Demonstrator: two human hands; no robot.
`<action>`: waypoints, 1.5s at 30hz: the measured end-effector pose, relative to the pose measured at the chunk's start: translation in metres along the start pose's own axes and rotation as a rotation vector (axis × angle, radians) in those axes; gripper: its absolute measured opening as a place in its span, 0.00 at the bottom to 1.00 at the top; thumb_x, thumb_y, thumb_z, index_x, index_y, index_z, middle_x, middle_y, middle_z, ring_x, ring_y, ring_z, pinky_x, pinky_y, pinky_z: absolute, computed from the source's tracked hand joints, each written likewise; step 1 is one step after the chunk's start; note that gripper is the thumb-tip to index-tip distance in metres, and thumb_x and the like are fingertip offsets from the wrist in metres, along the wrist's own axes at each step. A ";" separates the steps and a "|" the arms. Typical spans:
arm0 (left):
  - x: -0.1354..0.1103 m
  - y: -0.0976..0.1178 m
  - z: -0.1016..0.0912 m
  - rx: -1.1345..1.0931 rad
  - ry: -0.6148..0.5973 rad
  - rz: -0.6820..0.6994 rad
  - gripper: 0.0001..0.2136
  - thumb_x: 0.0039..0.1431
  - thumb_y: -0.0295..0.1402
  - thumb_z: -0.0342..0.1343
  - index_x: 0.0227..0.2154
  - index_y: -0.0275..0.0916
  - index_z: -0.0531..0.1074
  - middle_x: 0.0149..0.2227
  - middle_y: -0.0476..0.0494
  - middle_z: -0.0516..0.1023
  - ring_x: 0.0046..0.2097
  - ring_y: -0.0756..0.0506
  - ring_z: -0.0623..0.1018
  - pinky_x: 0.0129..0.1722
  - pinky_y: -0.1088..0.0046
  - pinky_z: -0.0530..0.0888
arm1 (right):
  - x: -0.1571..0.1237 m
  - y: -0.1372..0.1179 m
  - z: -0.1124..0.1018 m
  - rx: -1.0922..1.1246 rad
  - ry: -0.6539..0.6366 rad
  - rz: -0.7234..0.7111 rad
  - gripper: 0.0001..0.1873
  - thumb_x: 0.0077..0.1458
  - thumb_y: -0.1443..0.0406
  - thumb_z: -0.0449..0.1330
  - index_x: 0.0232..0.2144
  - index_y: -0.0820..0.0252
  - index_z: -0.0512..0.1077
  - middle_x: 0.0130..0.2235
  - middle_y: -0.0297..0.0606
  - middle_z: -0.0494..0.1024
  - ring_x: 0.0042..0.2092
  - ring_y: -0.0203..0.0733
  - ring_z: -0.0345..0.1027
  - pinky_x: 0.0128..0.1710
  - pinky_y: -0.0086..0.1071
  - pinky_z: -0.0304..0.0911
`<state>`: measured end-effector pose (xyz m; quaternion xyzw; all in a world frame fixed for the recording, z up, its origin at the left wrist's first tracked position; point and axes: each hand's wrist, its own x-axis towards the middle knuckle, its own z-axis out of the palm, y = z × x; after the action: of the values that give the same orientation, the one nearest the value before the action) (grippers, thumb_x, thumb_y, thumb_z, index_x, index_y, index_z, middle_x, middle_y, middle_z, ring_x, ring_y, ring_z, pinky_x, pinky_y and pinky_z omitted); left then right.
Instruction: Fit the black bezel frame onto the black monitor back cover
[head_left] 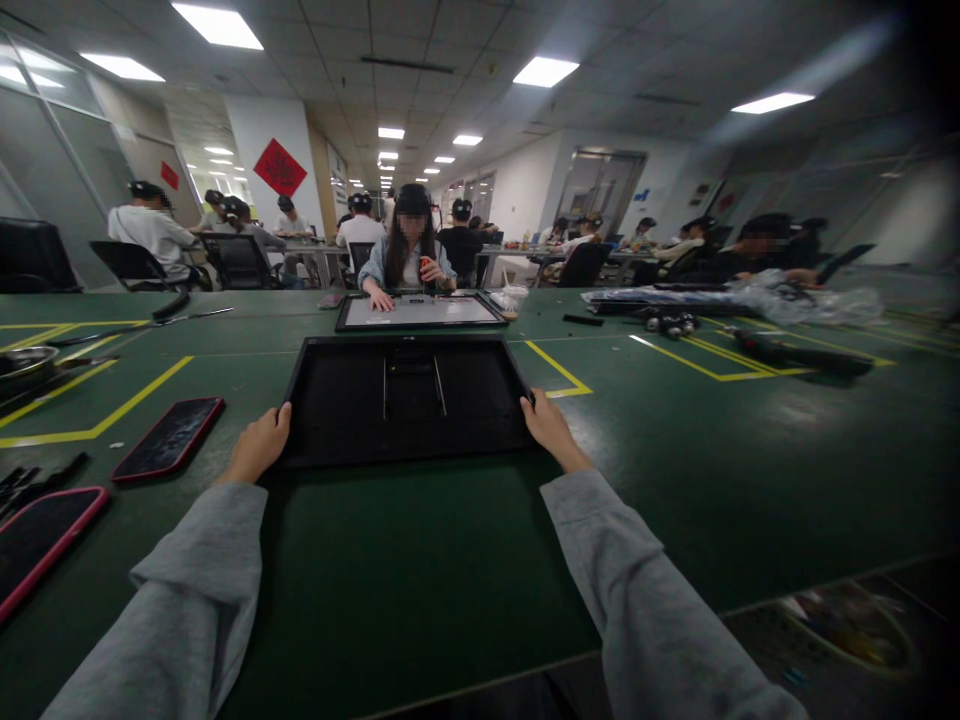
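Observation:
In front of me lies a black rectangular shell with a raised rim (337, 405), shaped like a monitor's back cover. Two thin pale metal strips (440, 388) stand out near its middle. My left hand (259, 443) is closed around the left edge, the thumb on top of the rim. On the opposite edge my right hand (553, 430) grips the rim the same way. The fingers underneath are hidden on both sides. Whether the shell rests flat on the green table (420, 570) or is slightly raised, I cannot tell.
Across the table a co-worker (409, 250) has a hand on a black-framed grey panel (427, 309). Phones (169, 438) (45, 540) and a metal bowl (26, 362) lie left. A plastic cup (510, 298), plastic-wrapped items (735, 297) and a dark tool (802, 355) lie right.

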<state>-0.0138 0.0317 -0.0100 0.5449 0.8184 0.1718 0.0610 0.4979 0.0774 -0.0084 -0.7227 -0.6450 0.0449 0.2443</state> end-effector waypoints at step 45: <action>0.003 -0.002 0.001 0.007 -0.024 -0.010 0.35 0.61 0.54 0.26 0.48 0.34 0.71 0.48 0.25 0.75 0.50 0.30 0.75 0.46 0.54 0.69 | 0.001 0.002 0.003 0.003 0.001 0.005 0.22 0.65 0.58 0.44 0.56 0.64 0.60 0.47 0.52 0.76 0.48 0.51 0.71 0.46 0.37 0.62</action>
<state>-0.0160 0.0341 -0.0115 0.5430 0.8210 0.1619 0.0697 0.4989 0.0794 -0.0119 -0.7241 -0.6428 0.0460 0.2457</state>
